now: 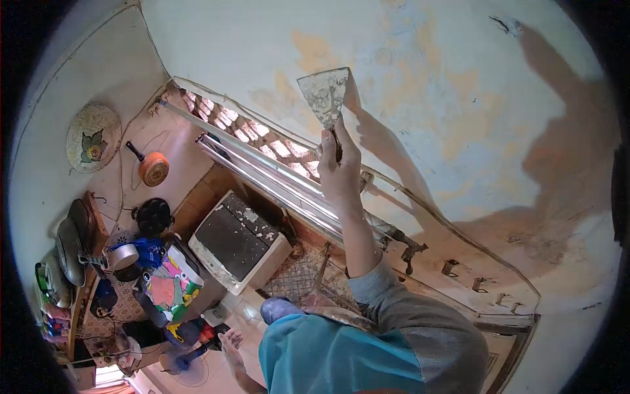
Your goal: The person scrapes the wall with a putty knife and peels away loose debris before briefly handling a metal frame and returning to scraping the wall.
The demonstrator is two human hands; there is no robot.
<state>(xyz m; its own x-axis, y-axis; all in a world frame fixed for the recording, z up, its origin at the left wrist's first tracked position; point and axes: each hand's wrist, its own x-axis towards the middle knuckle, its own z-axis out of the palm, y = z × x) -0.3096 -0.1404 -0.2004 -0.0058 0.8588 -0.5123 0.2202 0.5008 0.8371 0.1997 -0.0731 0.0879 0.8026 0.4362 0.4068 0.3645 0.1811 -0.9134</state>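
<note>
My right hand (339, 167) is raised toward the wall (420, 79), its fingers wrapped round the handle of a putty knife (323, 94). The broad metal blade points up and is spotted with pale residue. Its edge overlaps the wall where the paint is patchy, with peach-coloured areas showing. My left hand (232, 348) is held low beside my body, palm up with the fingers apart and nothing in it.
Below the wall stands a white appliance with a dark top (236, 233), strewn with flakes. A long metal rail (262, 157) runs under the lattice opening. An orange pan (153, 169) and a woven plate (94, 138) hang on the left wall. Pots line the shelf (92, 262).
</note>
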